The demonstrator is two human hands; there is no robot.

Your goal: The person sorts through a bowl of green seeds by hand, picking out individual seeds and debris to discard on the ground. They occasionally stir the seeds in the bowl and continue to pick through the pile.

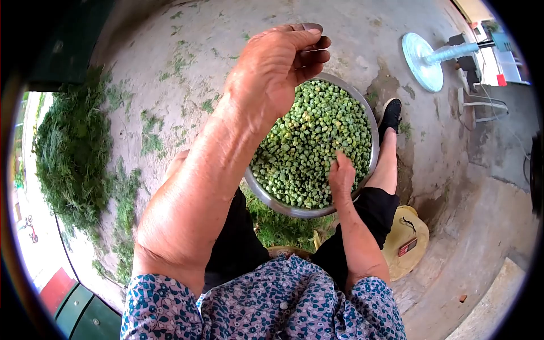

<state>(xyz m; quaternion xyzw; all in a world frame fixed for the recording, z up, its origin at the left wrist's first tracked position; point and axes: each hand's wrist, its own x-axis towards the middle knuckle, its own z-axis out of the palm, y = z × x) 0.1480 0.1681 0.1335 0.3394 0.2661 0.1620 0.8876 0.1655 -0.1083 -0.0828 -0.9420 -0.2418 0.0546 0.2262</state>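
Note:
A wide metal basin [374,141] holds a heap of small round green pods [317,133]. My left hand [286,59] is raised over the basin's far left side, its thumb against curled fingers; whatever may be between them is hidden. Low over the near right part of the heap is my right hand [341,174], fingers drawn together at the pods. What it grips is too small to tell. My left forearm hides part of the basin's left rim.
Feathery green plants [73,147] are piled at left, with sprigs scattered on the concrete floor. A pale blue round stand [422,62] is at upper right. Beside my right leg lies a straw hat [416,226] with a small red object [407,247] on it.

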